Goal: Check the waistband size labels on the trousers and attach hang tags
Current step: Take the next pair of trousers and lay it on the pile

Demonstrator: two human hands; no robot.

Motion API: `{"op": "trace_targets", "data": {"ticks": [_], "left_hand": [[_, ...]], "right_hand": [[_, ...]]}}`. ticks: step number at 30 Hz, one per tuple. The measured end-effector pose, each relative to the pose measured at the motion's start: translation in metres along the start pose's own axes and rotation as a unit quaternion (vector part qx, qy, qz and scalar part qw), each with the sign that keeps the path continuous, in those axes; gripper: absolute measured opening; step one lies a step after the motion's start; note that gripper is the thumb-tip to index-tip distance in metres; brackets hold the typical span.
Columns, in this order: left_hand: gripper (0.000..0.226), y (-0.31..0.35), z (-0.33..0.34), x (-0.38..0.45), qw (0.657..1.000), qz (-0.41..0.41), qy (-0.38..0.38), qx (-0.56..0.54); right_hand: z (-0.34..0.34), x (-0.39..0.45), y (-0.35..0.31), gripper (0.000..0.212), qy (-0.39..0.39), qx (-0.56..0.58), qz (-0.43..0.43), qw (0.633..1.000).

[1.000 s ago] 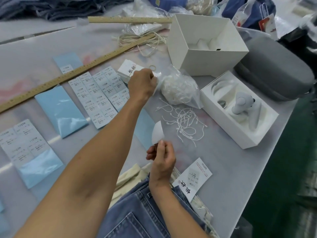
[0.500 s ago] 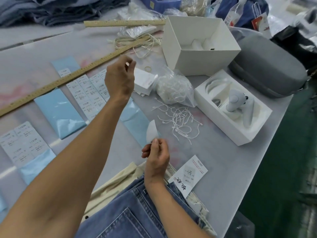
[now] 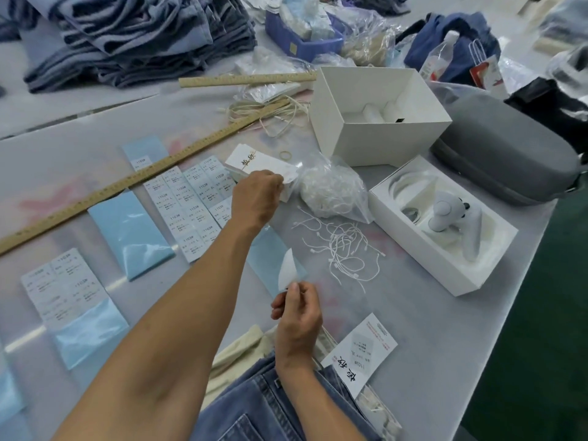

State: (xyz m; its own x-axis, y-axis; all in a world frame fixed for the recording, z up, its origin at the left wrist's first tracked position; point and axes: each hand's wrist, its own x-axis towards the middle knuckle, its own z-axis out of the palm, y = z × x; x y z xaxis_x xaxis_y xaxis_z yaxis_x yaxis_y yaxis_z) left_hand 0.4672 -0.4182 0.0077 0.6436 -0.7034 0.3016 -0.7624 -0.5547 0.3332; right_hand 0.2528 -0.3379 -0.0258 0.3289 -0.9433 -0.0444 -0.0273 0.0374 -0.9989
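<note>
Currently, your left hand point(image 3: 256, 194) reaches the stack of hang tags point(image 3: 259, 165), fingers curled onto its near edge. Your right hand point(image 3: 297, 310) pinches a white sticker point(image 3: 288, 268) upright between thumb and fingertips, above the jeans point(image 3: 254, 405).

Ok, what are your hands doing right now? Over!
Left hand gripping the top hang tag on the tag stack. Right hand pinching a white sticker above the jeans. Nothing in the way.

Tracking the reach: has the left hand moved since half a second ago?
Yes. The left hand went right, from the sticker sheets to the hang-tag stack.
</note>
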Motion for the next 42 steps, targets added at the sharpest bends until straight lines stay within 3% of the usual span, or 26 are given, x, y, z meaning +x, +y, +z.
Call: {"op": "trace_targets", "data": {"ticks": [4,7,9,10,13,15,17,22,27,32,42], "left_hand": [[0.023,0.003,-0.005,0.005,0.998,-0.005,0.065,0.001],[0.020,0.012,-0.015,0.015,0.981,-0.086,0.117,-0.127],[0.018,0.017,-0.021,0.024,0.951,-0.159,0.128,-0.232],[0.016,0.018,-0.024,0.029,0.918,-0.200,0.133,-0.316],[0.005,0.015,-0.035,0.040,0.757,-0.324,0.144,-0.549],[0.009,0.007,-0.042,0.046,0.678,-0.375,0.155,-0.613],[0.008,-0.005,-0.050,0.052,0.629,-0.398,0.167,-0.647],[0.014,-0.047,-0.069,0.066,0.605,-0.428,0.208,-0.639],[0.007,-0.089,-0.076,0.061,0.554,-0.487,0.230,-0.634],[0.008,-0.109,-0.085,0.055,0.497,-0.483,0.276,-0.666],[0.010,-0.104,-0.117,0.044,0.528,-0.379,0.255,-0.715]], "right_hand": [[0.000,0.000,0.001,0.037,0.000,-0.003,-0.003,1.000],[0.001,0.000,0.003,0.033,0.006,-0.015,-0.008,1.000],[0.001,0.000,0.003,0.028,0.010,-0.019,-0.007,1.000],[0.001,0.000,0.002,0.026,0.010,-0.019,-0.007,1.000],[0.001,0.000,0.001,0.025,0.008,-0.016,-0.008,1.000],[0.001,0.000,0.000,0.025,0.008,-0.014,-0.008,1.000],[0.001,-0.001,-0.001,0.025,0.008,-0.011,-0.003,1.000],[0.000,-0.001,-0.001,0.023,0.003,-0.005,0.006,1.000],[-0.001,-0.002,0.001,0.018,0.005,-0.015,0.006,1.000],[0.000,-0.002,0.002,0.019,0.006,-0.022,0.000,1.000],[0.001,-0.002,0.003,0.017,0.002,-0.034,-0.014,0.999]]}}
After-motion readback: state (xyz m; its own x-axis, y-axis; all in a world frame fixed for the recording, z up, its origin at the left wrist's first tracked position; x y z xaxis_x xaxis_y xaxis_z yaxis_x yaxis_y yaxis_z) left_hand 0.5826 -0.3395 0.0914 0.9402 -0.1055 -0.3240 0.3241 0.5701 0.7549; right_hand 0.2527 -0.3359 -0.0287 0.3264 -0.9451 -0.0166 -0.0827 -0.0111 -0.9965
